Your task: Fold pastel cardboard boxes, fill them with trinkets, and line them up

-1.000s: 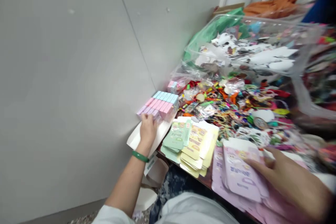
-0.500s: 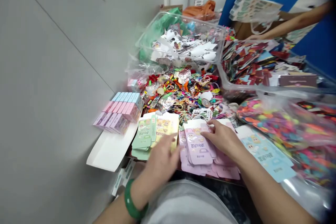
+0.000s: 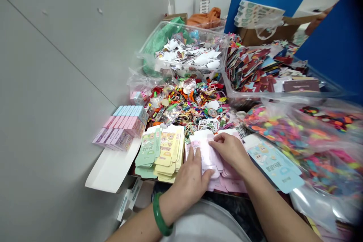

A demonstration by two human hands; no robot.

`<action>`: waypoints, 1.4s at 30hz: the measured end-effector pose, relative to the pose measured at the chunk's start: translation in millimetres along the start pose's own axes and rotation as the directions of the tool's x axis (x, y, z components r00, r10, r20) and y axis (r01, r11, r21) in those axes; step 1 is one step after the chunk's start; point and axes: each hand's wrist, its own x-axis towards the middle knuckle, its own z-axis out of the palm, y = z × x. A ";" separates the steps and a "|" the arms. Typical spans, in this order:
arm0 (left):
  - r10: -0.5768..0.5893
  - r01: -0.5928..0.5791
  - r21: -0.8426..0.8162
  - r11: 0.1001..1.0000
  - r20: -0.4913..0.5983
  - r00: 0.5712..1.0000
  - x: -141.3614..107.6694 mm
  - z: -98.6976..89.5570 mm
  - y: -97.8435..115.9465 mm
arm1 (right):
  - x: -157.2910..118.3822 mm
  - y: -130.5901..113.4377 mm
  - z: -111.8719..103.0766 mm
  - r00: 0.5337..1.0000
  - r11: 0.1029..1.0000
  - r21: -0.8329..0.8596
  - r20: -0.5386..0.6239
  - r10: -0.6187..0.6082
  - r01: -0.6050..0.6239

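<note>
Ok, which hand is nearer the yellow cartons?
Left. The left hand is just right of the yellow cartons, over the purple cartons; the right hand is farther right, touching the purple cartons' other side.

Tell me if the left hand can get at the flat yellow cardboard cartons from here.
Probably yes: the left hand is just beside the flat yellow cardboard cartons, and nothing appears to cover the top one.

Chunky lettering is showing on the blue carton, green carton and yellow carton, but I'm honestly not making any out. Purple boxes are carrying unreadable tiny print too.
</note>
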 end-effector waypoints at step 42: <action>-0.041 0.009 -0.889 0.458 -0.011 0.999 39.9 -31.9 11.2 | -17.5 -9.0 4.4 0.987 0.387 0.919 -0.010 -0.158 0.071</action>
